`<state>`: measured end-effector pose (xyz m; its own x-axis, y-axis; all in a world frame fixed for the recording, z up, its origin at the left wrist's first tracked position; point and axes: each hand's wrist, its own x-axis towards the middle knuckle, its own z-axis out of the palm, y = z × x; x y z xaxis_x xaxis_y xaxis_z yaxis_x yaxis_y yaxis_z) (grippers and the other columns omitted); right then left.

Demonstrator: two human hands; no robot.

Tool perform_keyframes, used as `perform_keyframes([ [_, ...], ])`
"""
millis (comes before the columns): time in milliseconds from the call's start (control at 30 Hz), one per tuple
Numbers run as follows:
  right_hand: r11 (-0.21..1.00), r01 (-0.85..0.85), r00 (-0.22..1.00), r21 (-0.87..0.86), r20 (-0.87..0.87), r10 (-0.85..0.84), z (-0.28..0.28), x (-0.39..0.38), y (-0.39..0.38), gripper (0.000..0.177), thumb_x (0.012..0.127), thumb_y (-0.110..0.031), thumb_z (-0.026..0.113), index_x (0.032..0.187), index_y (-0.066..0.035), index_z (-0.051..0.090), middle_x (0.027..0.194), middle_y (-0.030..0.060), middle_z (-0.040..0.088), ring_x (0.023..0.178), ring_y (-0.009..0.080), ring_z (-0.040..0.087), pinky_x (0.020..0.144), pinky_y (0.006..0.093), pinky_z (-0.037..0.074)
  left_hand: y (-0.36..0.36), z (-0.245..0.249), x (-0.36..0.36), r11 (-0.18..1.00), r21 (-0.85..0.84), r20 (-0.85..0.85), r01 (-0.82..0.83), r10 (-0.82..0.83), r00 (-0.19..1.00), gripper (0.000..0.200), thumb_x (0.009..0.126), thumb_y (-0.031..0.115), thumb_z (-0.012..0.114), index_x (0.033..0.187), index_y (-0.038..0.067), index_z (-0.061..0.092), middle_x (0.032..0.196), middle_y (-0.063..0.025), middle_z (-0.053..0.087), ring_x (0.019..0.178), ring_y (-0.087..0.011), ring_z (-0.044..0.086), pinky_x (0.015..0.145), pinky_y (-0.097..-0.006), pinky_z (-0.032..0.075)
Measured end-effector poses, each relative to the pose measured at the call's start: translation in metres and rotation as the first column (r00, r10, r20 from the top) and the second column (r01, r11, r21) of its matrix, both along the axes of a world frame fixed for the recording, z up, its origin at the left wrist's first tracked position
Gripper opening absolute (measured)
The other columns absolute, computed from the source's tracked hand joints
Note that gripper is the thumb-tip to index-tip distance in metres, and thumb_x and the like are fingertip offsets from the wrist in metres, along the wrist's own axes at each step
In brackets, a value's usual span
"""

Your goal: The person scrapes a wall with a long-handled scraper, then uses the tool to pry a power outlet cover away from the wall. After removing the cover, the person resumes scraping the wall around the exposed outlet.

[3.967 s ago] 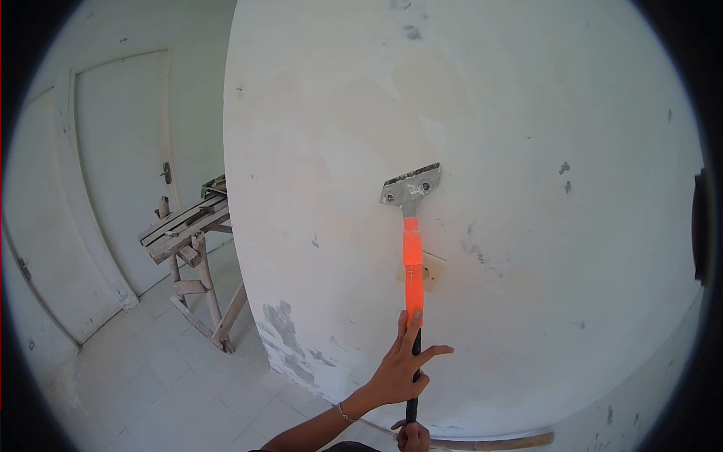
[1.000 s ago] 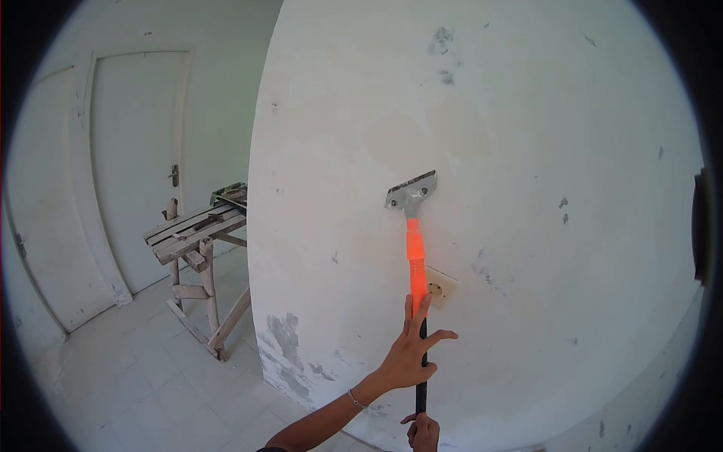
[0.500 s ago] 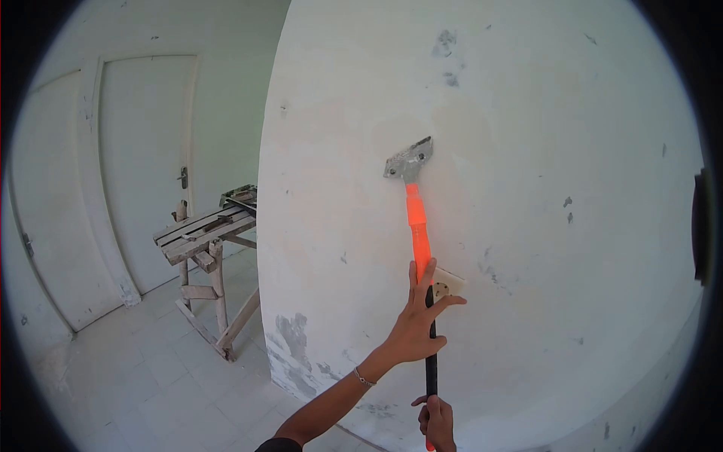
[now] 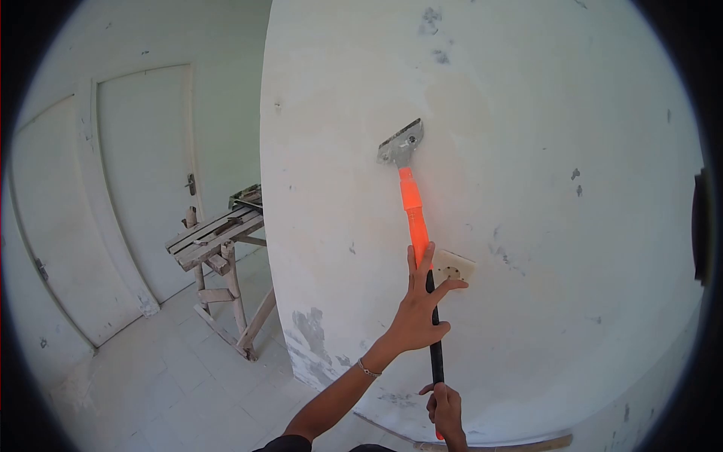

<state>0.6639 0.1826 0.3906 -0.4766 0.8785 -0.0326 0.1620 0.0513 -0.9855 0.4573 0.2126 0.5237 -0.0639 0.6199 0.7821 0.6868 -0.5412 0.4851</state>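
A long-handled wall scraper (image 4: 416,215) has an orange and black handle and a wide grey metal blade (image 4: 401,143). Its blade lies at a slant against the white wall, or very close to it. My left hand (image 4: 418,316) lies across the handle where orange meets black, its fingers spread along and around it and its thumb to the right. Lower down, my right hand (image 4: 446,413) is wrapped round the handle's bottom end. Just right of my left fingers is a cream wall socket (image 4: 456,265), partly covered by one finger.
The wall (image 4: 527,188) carries grey patches and marks. Left of its edge stands a rough wooden trestle (image 4: 218,233) with things lying on top. Behind it are two pale doors (image 4: 147,166). A strip of wood (image 4: 520,446) lies at the wall's foot.
The scraper blade has shifted slightly up and left and turned a little more steeply. Both hands have risen slightly with the handle, uncovering more of the socket. The view has also shifted.
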Motion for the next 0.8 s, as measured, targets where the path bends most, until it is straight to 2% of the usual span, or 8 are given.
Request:
perform_keyframes([
  [100, 0.998, 0.021, 0.999, -0.058, 0.037, -0.019, -0.009, 0.012, -0.008, 0.066, 0.102, -0.057, 0.040, 0.091, 0.004, 0.064, 0.051, -0.0021, 0.042, 0.038, 0.0053, 0.037, 0.036, 0.0238, 0.027, -0.002, -0.020, 0.012, 0.999, -0.022, -0.035, -0.031, 0.030, 0.999, 0.063, 0.061, -0.002, 0.065, 0.119, 0.025, 0.063, 0.165, -0.0149, -0.008, 0.146, -0.0517, -0.017, 0.090, -0.0493, 0.053],
  [233, 1.000, 0.010, 0.998, 0.009, 0.060, -0.011, -0.008, 0.010, 0.002, 0.067, 0.102, -0.058, 0.040, 0.090, 0.004, 0.064, 0.051, -0.0026, 0.041, 0.039, 0.0051, 0.036, 0.036, 0.0240, 0.027, -0.001, -0.005, 0.003, 1.000, -0.002, -0.008, -0.025, 0.025, 1.000, 0.064, 0.061, -0.002, 0.064, 0.119, 0.024, 0.063, 0.165, -0.0150, -0.007, 0.147, -0.0499, -0.016, 0.094, -0.0505, 0.051],
  [267, 0.999, 0.011, 1.000, -0.041, 0.020, -0.010, 0.012, -0.002, 0.002, 0.059, 0.103, -0.050, 0.042, 0.089, 0.002, 0.065, 0.053, -0.0032, 0.041, 0.041, 0.0046, 0.036, 0.038, 0.0240, 0.027, -0.001, 0.001, -0.002, 1.000, -0.009, -0.006, -0.019, 0.019, 1.000, 0.064, 0.061, -0.002, 0.064, 0.119, 0.024, 0.063, 0.165, -0.0150, -0.007, 0.147, -0.0499, -0.016, 0.094, -0.0505, 0.051],
  [333, 0.997, 0.001, 1.000, -0.082, 0.004, 0.000, 0.028, -0.009, -0.001, 0.049, 0.105, -0.040, 0.044, 0.091, 0.001, 0.066, 0.055, -0.0036, 0.042, 0.043, 0.0042, 0.036, 0.040, 0.0236, 0.027, 0.002, 0.013, -0.010, 0.998, -0.029, 0.072, 0.064, -0.062, 0.995, 0.063, 0.061, 0.000, 0.065, 0.118, 0.026, 0.066, 0.164, -0.0166, -0.010, 0.146, -0.0481, -0.023, 0.110, -0.0566, 0.034],
  [433, 0.985, -0.060, 0.998, -0.159, -0.029, 0.057, 0.016, -0.001, -0.001, 0.046, 0.105, -0.039, 0.044, 0.096, 0.002, 0.065, 0.056, -0.0030, 0.043, 0.043, 0.0044, 0.036, 0.040, 0.0233, 0.027, 0.001, 0.000, -0.004, 0.998, -0.022, 0.083, 0.060, -0.058, 0.995, 0.064, 0.060, 0.000, 0.066, 0.118, 0.026, 0.065, 0.164, -0.0165, -0.010, 0.146, -0.0476, -0.023, 0.110, -0.0568, 0.034],
  [500, 0.980, -0.135, 0.991, -0.146, -0.037, 0.131, -0.007, 0.013, 0.005, 0.055, 0.105, -0.047, 0.039, 0.097, 0.003, 0.061, 0.054, -0.0023, 0.041, 0.041, 0.0047, 0.034, 0.039, 0.0237, 0.029, 0.000, -0.018, 0.008, 0.998, -0.055, 0.036, 0.039, -0.037, 0.999, 0.064, 0.060, -0.001, 0.066, 0.118, 0.025, 0.065, 0.164, -0.0163, -0.010, 0.146, -0.0470, -0.023, 0.110, -0.0564, 0.033],
  [733, 0.997, -0.072, 0.997, -0.008, -0.034, 0.072, 0.044, -0.018, 0.011, 0.053, 0.105, -0.045, 0.041, 0.095, 0.002, 0.061, 0.055, -0.0031, 0.040, 0.041, 0.0041, 0.034, 0.038, 0.0235, 0.026, 0.008, 0.034, -0.021, 0.998, 0.044, 0.101, 0.054, -0.058, 0.993, 0.062, 0.060, -0.001, 0.064, 0.116, 0.025, 0.066, 0.165, -0.0167, -0.008, 0.147, -0.0466, -0.023, 0.112, -0.0581, 0.031],
  [800, 0.998, -0.066, 0.997, -0.020, -0.044, 0.065, 0.037, -0.016, 0.009, 0.050, 0.105, -0.044, 0.043, 0.094, 0.001, 0.062, 0.055, -0.0040, 0.040, 0.043, 0.0034, 0.033, 0.040, 0.0233, 0.026, 0.010, 0.024, -0.019, 0.998, 0.045, 0.096, 0.042, -0.046, 0.994, 0.062, 0.060, -0.001, 0.064, 0.116, 0.025, 0.065, 0.165, -0.0168, -0.008, 0.147, -0.0466, -0.022, 0.112, -0.0581, 0.031],
])
